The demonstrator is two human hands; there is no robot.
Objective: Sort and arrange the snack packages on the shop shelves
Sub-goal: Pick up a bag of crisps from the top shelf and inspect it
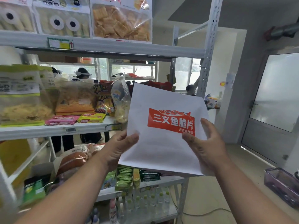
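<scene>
Your left hand (120,147) & right hand (206,143) both grip flat white snack bag w/ red label (163,131), fingers curled round its edges, in front of the grey metal shelves (103,47).

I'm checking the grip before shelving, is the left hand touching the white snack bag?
Touching. The head view shows the left hand gripping the lower left edge of the white snack bag, thumb on its front.

The scene is bright and evenly lit by daylight from the windows (184,73) behind the shelves, which are blown out to pale haze. The frosted door panel (278,91) glows softly. Shadows are faint. Wide-angle distortion bends the shelf upright (208,46) and stretches the corners. Fine detail is soft throughout, and the edges are smeared.
</scene>
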